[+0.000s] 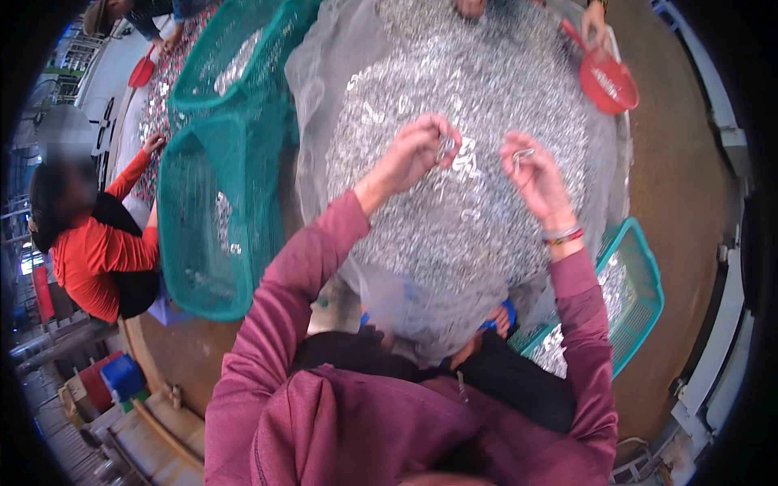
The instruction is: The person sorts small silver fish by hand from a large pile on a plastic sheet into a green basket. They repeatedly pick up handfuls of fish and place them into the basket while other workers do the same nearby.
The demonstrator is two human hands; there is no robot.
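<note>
Head view: silvery heap (462,215) lies beneath and between both hands, neither clearly nearer.
Left hand (415,154): pinching a silvery piece (446,144).
Right hand (535,174): grasping a bent piece (523,154), slanting across its fingers.

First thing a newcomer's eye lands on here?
Probably the broad heap of small silvery pieces on pale mesh, filling the upper middle, with the person's left hand and right hand over it, a shiny piece at the fingers of each. Next, likely the red scoop at the upper right, held by someone else, and the orange-red top of a person seated at the far left.
</note>
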